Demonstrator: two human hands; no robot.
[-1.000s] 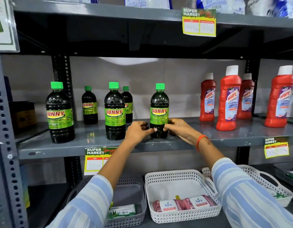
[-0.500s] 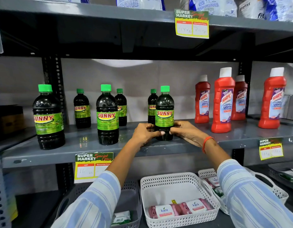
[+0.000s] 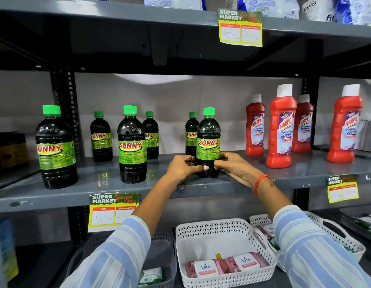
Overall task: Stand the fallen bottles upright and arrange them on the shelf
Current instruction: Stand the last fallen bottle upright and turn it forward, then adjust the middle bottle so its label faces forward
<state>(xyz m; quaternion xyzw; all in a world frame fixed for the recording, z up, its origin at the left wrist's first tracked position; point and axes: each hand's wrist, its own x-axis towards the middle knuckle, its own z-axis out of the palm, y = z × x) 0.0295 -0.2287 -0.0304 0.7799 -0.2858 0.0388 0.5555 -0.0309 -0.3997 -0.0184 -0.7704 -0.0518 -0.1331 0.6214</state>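
Observation:
A dark Sunny bottle (image 3: 208,140) with a green cap and green label stands upright near the front of the grey shelf (image 3: 109,194). My left hand (image 3: 183,167) and my right hand (image 3: 232,166) clasp its base from either side. Right behind it stands a smaller Sunny bottle (image 3: 191,132). Further left, two large Sunny bottles (image 3: 132,144) (image 3: 55,146) stand at the front and two smaller ones (image 3: 101,137) (image 3: 152,135) at the back. All bottles in view are upright.
Several red Harpic bottles (image 3: 281,125) stand on the right of the same shelf. Price tags (image 3: 113,210) hang off the shelf edges. Below are white baskets (image 3: 226,227) with Kara packs. A dark upright post (image 3: 65,104) rises behind the left bottles.
The held bottle has shifted slightly right along the shelf, uncovering the small bottle behind it. Both hands stay on its base.

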